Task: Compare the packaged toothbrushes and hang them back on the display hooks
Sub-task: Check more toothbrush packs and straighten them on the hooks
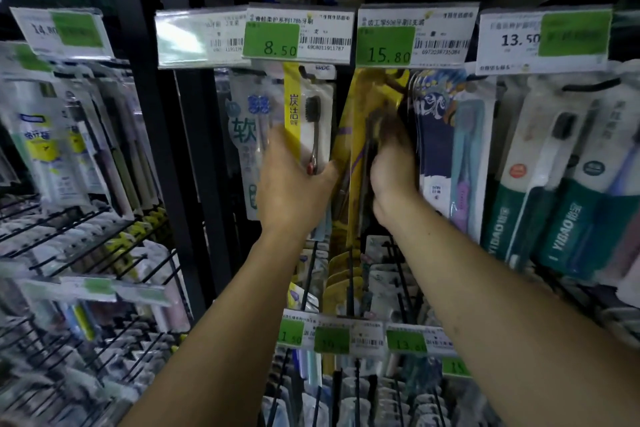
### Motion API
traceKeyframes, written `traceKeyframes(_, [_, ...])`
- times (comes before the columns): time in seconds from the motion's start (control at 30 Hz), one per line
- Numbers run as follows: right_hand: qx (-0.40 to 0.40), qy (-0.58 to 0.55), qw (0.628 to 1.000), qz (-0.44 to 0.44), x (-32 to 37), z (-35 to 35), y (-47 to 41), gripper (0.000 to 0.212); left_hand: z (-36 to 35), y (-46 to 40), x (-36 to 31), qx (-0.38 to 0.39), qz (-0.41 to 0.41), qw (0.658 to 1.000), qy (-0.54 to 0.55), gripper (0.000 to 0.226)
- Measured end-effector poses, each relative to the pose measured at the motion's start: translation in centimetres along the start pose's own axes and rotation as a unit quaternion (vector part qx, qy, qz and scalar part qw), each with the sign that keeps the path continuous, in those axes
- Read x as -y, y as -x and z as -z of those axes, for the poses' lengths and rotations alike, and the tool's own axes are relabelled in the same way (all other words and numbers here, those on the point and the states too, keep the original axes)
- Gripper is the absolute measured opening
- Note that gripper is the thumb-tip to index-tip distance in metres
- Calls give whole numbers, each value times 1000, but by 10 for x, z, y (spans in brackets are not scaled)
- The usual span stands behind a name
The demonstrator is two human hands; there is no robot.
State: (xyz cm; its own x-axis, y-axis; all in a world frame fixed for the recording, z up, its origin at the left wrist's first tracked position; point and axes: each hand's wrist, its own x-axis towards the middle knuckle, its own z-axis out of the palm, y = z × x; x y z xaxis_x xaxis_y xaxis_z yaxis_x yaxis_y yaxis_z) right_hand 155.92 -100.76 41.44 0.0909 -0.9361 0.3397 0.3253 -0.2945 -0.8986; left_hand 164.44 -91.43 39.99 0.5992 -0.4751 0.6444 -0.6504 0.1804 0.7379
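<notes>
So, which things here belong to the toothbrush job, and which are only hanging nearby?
Belong to the job:
- left hand, holding the charcoal toothbrush pack
- right hand, holding the yellow toothbrush pack

Only nearby:
- 8.50 price tag
- 15.80 price tag
- blue-patterned packs
- green YIBAO packs
- 13.50 price tag

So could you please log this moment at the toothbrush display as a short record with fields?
left hand: left hand grips the black-bristle toothbrush pack, yellow strip on its card
right hand: right hand holds the yellow pack; grip blurred
tag above left pack: 8.50 price tag
tag above right pack: 15.80 price tag
hang status: pack tops hidden behind tags, cannot tell
neighbour: navy packs, right of yellow pack
</notes>
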Motion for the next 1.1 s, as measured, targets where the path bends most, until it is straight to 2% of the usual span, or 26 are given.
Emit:
traceKeyframes(0.13, [-10,23,1000,8,4,-2,11,51,0,1,0,-12,18,1000,17,35])
traceKeyframes(0.3, [-12,78,997,27,-2,-3,22,62,-17,6,-1,-40,30,998,45,84])
traceKeyframes(0.4, [5,105,994,3,-6,4,32,84,-24,8,5,-55,44,993,91,91])
traceKeyframes(0.57, [10,78,997,7,-9,16,43,81,-22,23,14,-54,58,990,120,106])
traceKeyframes(0.67, [36,84,996,3,-12,24,49,73,-8,34,18,-50,58,992,104,98])
traceKeyframes(0.77, [46,92,995,13,-14,29,56,68,21,67,18,-61,-2,996,71,58])
traceKeyframes(0.83, [44,94,994,25,-13,32,56,65,42,94,26,20,-55,995,81,31])
traceKeyframes(0.87, [43,94,994,31,-14,32,56,63,54,107,30,84,-69,991,79,29])
traceKeyframes(1.0, [58,77,995,38,-12,32,58,60,80,136,50,317,-66,946,29,46])
traceKeyframes(1.07, [63,88,993,51,-12,32,59,55,74,143,48,366,-74,928,6,56])
traceKeyframes(1.1, [67,88,992,55,-12,31,59,52,69,146,45,366,-87,926,-7,56])
